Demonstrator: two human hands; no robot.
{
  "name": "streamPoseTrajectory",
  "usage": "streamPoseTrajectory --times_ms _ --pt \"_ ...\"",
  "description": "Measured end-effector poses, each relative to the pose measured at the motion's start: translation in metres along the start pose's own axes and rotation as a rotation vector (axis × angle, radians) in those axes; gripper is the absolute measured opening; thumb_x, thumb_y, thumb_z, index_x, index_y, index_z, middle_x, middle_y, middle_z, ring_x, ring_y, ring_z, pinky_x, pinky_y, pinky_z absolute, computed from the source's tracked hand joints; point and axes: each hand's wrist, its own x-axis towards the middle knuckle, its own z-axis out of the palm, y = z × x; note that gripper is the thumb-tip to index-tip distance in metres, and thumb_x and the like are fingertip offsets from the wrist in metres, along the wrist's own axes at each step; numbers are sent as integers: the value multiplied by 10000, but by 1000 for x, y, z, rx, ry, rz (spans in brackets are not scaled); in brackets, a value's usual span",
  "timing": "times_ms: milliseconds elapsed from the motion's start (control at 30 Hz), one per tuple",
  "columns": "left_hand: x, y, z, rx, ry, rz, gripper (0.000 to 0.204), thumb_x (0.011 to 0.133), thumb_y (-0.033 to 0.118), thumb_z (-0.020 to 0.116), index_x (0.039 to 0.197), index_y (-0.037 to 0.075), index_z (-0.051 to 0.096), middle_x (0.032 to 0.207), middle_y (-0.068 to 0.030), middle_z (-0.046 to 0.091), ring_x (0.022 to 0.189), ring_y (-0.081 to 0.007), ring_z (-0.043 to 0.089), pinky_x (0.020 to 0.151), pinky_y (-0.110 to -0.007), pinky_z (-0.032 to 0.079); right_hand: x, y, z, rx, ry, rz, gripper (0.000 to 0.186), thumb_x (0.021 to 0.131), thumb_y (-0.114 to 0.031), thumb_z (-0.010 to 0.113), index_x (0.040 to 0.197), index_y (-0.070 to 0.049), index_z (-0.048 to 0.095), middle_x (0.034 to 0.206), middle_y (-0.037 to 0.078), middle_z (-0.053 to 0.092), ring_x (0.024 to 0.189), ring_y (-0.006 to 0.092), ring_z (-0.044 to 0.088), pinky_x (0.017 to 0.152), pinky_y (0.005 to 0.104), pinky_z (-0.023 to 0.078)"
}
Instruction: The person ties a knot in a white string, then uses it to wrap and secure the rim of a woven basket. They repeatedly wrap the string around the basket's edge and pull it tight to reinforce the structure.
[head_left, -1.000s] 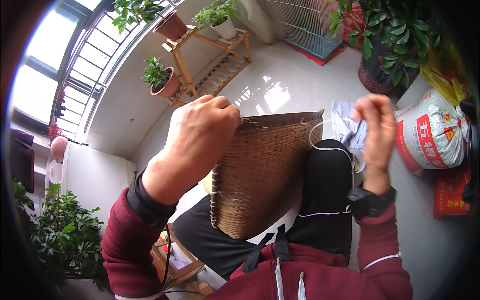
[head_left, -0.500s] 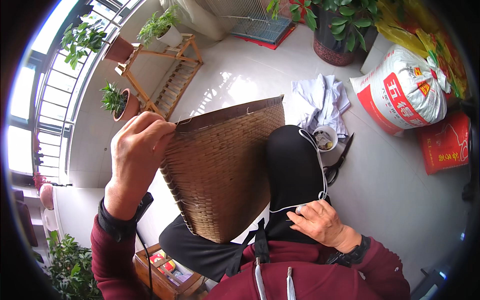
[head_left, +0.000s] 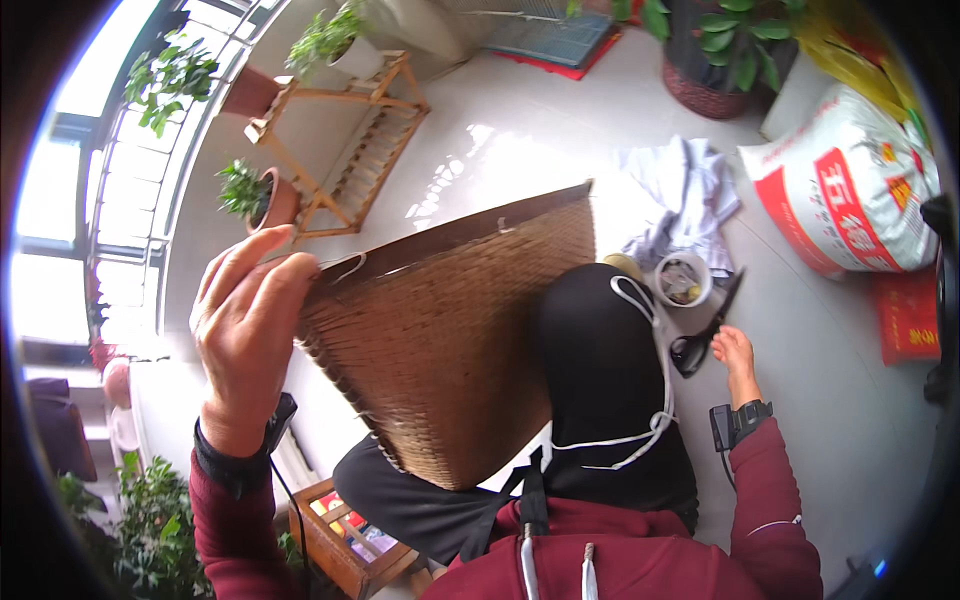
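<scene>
My left hand (head_left: 245, 325) pinches the top left corner of a woven bamboo basket (head_left: 440, 350), which has a dark rim and leans beside my right knee (head_left: 585, 330). A loose white cord (head_left: 655, 430) lies over that knee. My right hand (head_left: 732, 352) is low at the right, fingers curled, beside black scissors (head_left: 690, 355) on the floor; I cannot make out what, if anything, it holds. A white cup (head_left: 682, 280) with small bits inside stands by the knee, in front of crumpled pale cloth (head_left: 675, 190).
At the right are a white sack (head_left: 830, 200), red bag (head_left: 905, 320) and large potted plant (head_left: 705, 75). A wooden plant stand (head_left: 380, 130) is by the window at the back left, a wire cage (head_left: 550, 40) behind. A wooden stool (head_left: 350, 540) is at lower left, near leafy plants (head_left: 150, 510).
My right hand has come down from raised beside the basket, passed low over my lap and moved out toward the scissors. My left hand still grips the basket's corner, now further left in view.
</scene>
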Motion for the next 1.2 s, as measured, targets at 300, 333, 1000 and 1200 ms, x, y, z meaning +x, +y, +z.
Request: streamPoseTrajectory --times_ms 300,333,1000,1200 --pt "46 -12 -23 -445 -511 -535 75 809 -4 653 875 10 685 773 -59 702 713 -115 675 666 -244 517 123 158 -22 -62 255 349 302 822 -252 701 1031 -83 561 832 13 502 707 142 462 652 335 404" --pt "51 -12 -22 -468 -520 -523 79 808 -4 651 876 10 687 774 -55 704 712 -113 675 663 -244 518 123 162 -23 -89 299 384 313 812 -246 706 1029 -80 555 840 17 498 724 142 454 647 346 387" --pt "80 -13 -11 -190 -599 -230 83 897 102 616 949 38 609 734 -98 656 654 -234 667 600 -310 508 66 151 39 -473 312 67 617 727 -195 774 1205 79 496 1182 210 581 1089 336 571 956 418 441" --pt "83 -17 -5 -394 -559 -314 120 917 140 617 984 40 613 726 -78 657 649 -195 666 621 -300 509 67 145 26 -201 104 199 525 745 -163 753 1155 46 502 1036 143 574 955 256 593 819 393 485"
